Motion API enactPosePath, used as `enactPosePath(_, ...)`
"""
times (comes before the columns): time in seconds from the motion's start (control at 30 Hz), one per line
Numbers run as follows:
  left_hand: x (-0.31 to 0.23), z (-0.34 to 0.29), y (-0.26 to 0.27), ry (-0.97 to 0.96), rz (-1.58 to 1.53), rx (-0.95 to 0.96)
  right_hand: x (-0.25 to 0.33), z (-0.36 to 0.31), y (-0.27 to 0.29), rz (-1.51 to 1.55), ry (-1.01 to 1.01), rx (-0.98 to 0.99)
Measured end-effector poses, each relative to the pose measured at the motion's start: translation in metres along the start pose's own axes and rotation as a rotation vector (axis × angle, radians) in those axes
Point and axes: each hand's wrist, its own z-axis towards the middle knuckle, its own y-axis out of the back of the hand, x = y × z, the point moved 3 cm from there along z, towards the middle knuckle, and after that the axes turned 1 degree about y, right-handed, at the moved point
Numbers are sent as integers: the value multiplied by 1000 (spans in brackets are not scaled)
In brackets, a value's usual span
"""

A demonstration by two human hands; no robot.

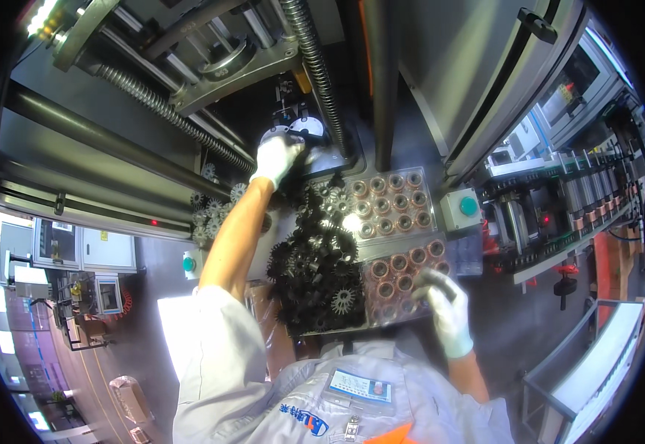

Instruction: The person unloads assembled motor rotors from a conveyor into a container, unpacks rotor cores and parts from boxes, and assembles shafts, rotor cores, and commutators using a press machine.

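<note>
- R hand (pixel 450 311), gloved: fingers (pixel 441 284) part-bent above lower tray (pixel 368 296); can't tell if gripping.
- L hand (pixel 276 157), gloved: nr round plate (pixel 308 126) in press (pixel 237 63); grip hidden, can't tell.
- Cu-col. rings (pixel 405 283) in lower tray, beside blk gear pile (pixel 311 266).

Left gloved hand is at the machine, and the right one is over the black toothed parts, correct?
Not quite: the head view shows the right hand at the copper-coloured round parts, not the black toothed parts. The left hand is at the machine, as you say.
</note>
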Motion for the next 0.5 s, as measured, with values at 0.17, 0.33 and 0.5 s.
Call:
enactPosePath(0.17,-2,16,4,144,26,202,1,1,10,-5,-5,11)
enactPosePath(0.33,1,6,-14,99,216,-35,7,1,11,-76,-3,-19)
enactPosePath(0.5,2,-41,-29,-177,436,-202,7,7,16,-100,-8,0)
